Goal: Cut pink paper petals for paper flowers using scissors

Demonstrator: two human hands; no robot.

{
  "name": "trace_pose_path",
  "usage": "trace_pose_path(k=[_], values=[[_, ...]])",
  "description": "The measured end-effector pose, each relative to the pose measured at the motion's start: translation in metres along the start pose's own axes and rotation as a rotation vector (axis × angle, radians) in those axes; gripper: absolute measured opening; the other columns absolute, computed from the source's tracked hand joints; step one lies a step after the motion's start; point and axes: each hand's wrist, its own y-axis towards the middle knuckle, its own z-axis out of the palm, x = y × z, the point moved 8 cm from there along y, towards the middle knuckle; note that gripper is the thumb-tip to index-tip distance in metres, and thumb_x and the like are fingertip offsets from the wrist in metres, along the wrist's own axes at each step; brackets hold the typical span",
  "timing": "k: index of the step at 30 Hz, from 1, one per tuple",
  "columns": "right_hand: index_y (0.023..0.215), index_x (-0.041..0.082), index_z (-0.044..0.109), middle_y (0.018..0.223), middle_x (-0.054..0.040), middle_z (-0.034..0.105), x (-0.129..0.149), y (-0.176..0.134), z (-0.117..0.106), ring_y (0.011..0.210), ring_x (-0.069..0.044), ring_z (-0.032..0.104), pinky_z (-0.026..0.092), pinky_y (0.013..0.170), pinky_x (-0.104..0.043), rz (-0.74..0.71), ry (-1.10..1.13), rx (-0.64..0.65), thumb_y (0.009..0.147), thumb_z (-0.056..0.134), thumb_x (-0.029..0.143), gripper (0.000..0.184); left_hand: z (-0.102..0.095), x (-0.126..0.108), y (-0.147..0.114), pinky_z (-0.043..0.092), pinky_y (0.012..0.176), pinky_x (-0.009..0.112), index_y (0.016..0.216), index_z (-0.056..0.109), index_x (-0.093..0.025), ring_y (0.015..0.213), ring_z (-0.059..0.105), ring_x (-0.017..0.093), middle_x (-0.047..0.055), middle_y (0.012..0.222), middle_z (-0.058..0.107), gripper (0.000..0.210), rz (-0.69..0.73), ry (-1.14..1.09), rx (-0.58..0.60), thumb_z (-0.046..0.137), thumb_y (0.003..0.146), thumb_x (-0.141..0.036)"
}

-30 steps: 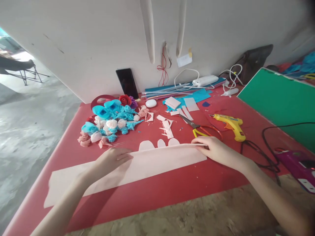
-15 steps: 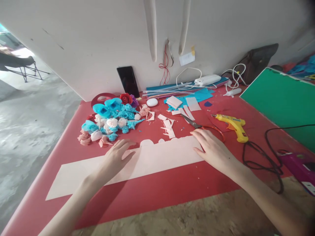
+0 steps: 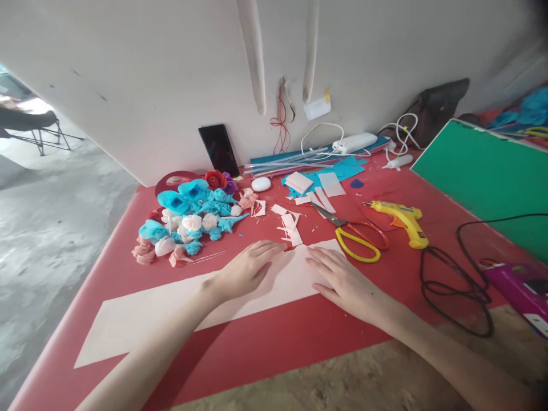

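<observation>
A long pale pink strip of paper [image 3: 141, 319] lies flat across the red tabletop, its far edge uneven in the middle. My left hand [image 3: 248, 268] rests on the strip near its far edge, fingers stretched out to the right. My right hand [image 3: 338, 277] lies over the strip's right part, fingers spread and pointing left. A small gap separates the two hands. Just beyond them are cut pink paper scraps [image 3: 291, 228]. Scissors with one yellow and one red handle [image 3: 357, 245] lie beyond my right hand, blades pointing away to the left.
Blue, white and pink paper flowers [image 3: 192, 222] are heaped at the left. A yellow glue gun [image 3: 400, 217] and its black cord [image 3: 428, 297] lie to the right, near a green board [image 3: 483, 177]. A phone [image 3: 219, 149] leans against the wall.
My left hand has slid right along the paper's far edge. My right hand has moved left, closing the gap between them and uncovering the scissors' yellow handle.
</observation>
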Motion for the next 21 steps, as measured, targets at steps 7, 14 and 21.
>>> trace_pose_path(k=[7,14,21], values=[[0.12,0.01,0.05,0.131,-0.0137,0.049,0.003,0.001,0.0,0.119,-0.028,0.043,0.041,0.098,-0.045,0.018,0.008,-0.038,0.084,0.05,0.018,0.037,0.014,0.001,0.03,0.042,0.094,0.042,0.127,0.041,-0.013,0.113,0.047,0.024,0.014,0.122,0.055,0.045,0.053,-0.023,0.1,0.035,0.083,-0.005],[0.117,0.013,0.052,0.13,-0.0125,0.05,0.005,-0.001,-0.007,0.118,-0.027,0.045,0.041,0.097,-0.046,0.049,0.029,-0.069,0.082,0.052,0.016,0.036,0.013,0.002,0.038,0.044,0.093,0.039,0.126,0.04,-0.016,0.109,0.049,0.021,0.011,0.119,0.057,0.046,0.007,-0.099,0.108,0.035,0.082,-0.004],[0.117,0.01,0.053,0.131,-0.0141,0.049,0.007,-0.006,-0.002,0.118,-0.029,0.045,0.042,0.096,-0.047,0.09,0.004,-0.015,0.082,0.052,0.016,0.035,0.012,0.004,0.034,0.043,0.093,0.039,0.127,0.038,-0.015,0.11,0.047,0.021,0.013,0.119,0.055,0.046,0.026,-0.109,0.053,0.035,0.083,-0.004]])
